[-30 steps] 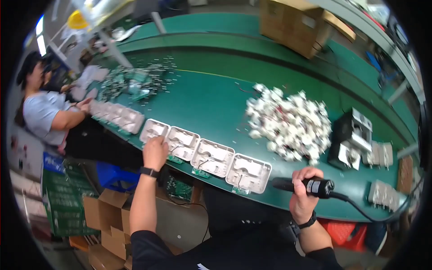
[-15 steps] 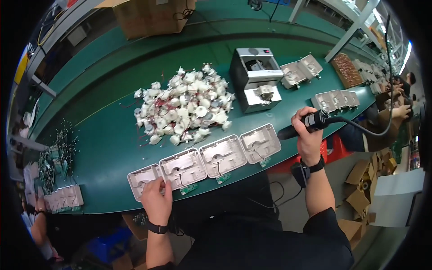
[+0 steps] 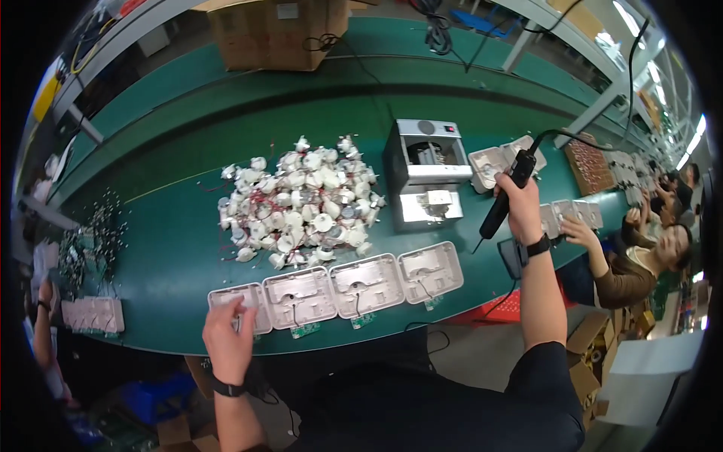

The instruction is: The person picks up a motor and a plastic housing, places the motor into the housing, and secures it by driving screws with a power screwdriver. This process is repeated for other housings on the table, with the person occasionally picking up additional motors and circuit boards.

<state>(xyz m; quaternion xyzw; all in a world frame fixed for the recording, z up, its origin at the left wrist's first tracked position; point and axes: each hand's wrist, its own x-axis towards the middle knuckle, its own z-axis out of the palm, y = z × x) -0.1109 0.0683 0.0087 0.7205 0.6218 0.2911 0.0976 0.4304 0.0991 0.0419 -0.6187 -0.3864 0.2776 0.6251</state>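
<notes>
My right hand (image 3: pixel 518 197) is wrapped around a black electric screwdriver (image 3: pixel 497 215), whose thin bit slants down above the table. Four grey-white plastic housings... are better told as several grey-white plastic housings (image 3: pixel 366 264), lying in a row along the near edge, hollow side up. Small green circuit boards (image 3: pixel 306 330) hang on wires at their front. Over the leftmost housing (image 3: pixel 260 294) is my left hand (image 3: pixel 228 335), thumb and fingers apart, covering part of it. Whether the fingertips touch the housing cannot be seen.
A heap of white motor-like parts with red wires (image 3: pixel 309 203) lies mid-table. Behind the row stands a grey-black machine (image 3: pixel 429 173). More housings (image 3: pixel 94 315) sit at the far left. At the right, a co-worker's hand (image 3: pixel 580 232) is beside other housings. A cardboard box (image 3: pixel 271 38) stands behind.
The screwdriver has swung from nearly level to steep, bit downward. My left hand has shifted left and its fingers have lifted off the leftmost housing's inside. A co-worker's hand shows more at right.
</notes>
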